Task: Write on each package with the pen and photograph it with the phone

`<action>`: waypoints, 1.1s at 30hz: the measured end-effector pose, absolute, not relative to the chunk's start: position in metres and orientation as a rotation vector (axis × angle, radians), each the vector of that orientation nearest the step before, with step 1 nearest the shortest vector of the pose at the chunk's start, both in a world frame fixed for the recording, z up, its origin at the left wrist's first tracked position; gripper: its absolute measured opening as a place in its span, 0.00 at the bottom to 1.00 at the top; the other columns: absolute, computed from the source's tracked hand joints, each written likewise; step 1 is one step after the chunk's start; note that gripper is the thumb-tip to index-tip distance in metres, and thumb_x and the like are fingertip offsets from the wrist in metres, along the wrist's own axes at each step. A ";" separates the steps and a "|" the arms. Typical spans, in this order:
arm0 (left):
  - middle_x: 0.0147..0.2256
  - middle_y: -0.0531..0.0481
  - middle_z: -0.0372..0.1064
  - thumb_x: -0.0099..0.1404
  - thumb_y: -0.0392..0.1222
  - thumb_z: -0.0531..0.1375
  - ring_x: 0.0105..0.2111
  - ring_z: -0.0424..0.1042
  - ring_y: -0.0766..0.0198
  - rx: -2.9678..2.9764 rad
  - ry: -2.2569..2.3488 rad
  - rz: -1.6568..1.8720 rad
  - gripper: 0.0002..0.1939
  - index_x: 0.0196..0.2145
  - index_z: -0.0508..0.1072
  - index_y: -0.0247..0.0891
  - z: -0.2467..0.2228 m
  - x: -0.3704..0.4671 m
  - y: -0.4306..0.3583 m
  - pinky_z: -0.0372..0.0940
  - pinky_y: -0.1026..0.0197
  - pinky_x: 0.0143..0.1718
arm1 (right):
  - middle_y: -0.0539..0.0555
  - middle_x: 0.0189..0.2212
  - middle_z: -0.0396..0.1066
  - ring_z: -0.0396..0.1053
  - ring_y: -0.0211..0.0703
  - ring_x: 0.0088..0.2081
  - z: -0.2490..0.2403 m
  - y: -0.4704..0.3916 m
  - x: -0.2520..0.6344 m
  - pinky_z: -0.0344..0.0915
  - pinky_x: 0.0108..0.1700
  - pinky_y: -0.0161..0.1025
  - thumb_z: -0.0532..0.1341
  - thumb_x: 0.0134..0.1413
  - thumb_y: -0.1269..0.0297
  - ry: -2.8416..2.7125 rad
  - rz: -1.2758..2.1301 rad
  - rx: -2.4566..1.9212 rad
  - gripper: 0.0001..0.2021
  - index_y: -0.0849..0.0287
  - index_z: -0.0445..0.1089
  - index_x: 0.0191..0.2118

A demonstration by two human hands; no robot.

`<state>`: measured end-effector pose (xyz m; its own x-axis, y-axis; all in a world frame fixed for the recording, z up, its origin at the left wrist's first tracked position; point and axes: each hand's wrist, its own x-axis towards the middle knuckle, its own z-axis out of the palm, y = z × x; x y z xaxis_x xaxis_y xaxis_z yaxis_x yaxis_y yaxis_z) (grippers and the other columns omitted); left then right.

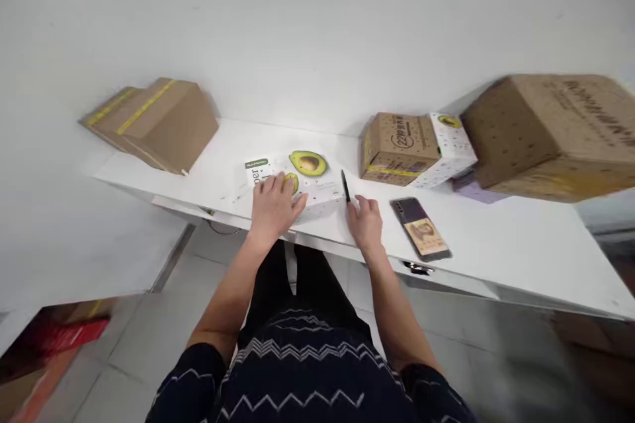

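A white box printed with avocado halves [325, 188] sits at the middle of the white table, near its front edge. My left hand [274, 210] lies on the left part of its top, with the fingers stretched out and the thumb apart. Just right of the box, a slim black pen [345, 184] points away from me. My right hand [366, 223] has its fingers closed at the pen's near end. Beyond that hand, to the right, a dark phone with a picture on its back [421, 228] lies flat on the table.
Brown cartons with yellow tape [173, 122] stand at the table's left end. Toward the back right are a small brown carton [401, 145], another avocado box [449, 145] and a large brown carton [560, 135]. A wall rises behind the white table [536, 244]. Red packaging [74, 337] lies lower left.
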<state>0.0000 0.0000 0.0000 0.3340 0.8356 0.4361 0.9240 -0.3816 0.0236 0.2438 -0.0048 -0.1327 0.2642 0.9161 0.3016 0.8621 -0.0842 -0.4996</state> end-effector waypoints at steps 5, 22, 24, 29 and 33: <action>0.56 0.38 0.71 0.73 0.52 0.52 0.53 0.69 0.46 -2.390 -1.586 -0.594 0.20 0.52 0.72 0.36 0.000 0.001 0.004 0.62 0.45 0.50 | 0.69 0.46 0.68 0.65 0.61 0.51 -0.133 -0.042 0.292 0.62 0.55 0.57 0.55 0.62 0.54 -1.558 -0.071 -2.053 0.24 0.67 0.70 0.56; 0.29 0.47 0.70 0.67 0.40 0.60 0.34 0.67 0.58 -2.189 -1.198 -1.051 0.10 0.27 0.68 0.40 -0.018 -0.006 0.011 0.60 0.57 0.33 | 0.64 0.69 0.53 0.53 0.72 0.66 -0.106 -0.073 0.359 0.53 0.63 0.64 0.55 0.53 0.37 -1.261 0.432 -2.635 0.43 0.54 0.53 0.70; 0.25 0.50 0.68 0.65 0.37 0.61 0.31 0.64 0.60 -2.156 -1.106 -1.123 0.12 0.24 0.65 0.40 -0.018 -0.007 0.011 0.57 0.58 0.31 | 0.64 0.67 0.55 0.53 0.72 0.65 -0.103 -0.072 0.360 0.55 0.62 0.64 0.54 0.54 0.37 -1.266 0.451 -2.648 0.42 0.55 0.54 0.70; 0.23 0.51 0.67 0.62 0.34 0.61 0.29 0.64 0.60 -2.098 -1.053 -1.257 0.14 0.22 0.62 0.41 -0.022 -0.004 0.004 0.55 0.57 0.29 | 0.64 0.66 0.58 0.55 0.71 0.63 -0.095 -0.073 0.354 0.57 0.60 0.65 0.54 0.56 0.40 -1.277 0.450 -2.671 0.39 0.55 0.55 0.69; 0.27 0.50 0.72 0.61 0.32 0.62 0.33 0.68 0.58 -2.043 -1.125 -1.260 0.10 0.26 0.66 0.42 -0.029 0.003 -0.006 0.58 0.55 0.33 | 0.66 0.64 0.60 0.57 0.72 0.62 -0.092 -0.073 0.349 0.59 0.58 0.66 0.55 0.56 0.41 -1.257 0.424 -2.685 0.39 0.54 0.54 0.69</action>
<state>0.0030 -0.0061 -0.0286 0.2359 0.3914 0.8895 0.8394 -0.5433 0.0165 0.3487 -0.0734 -0.0916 0.6097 0.7692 -0.1914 0.7279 -0.6389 -0.2489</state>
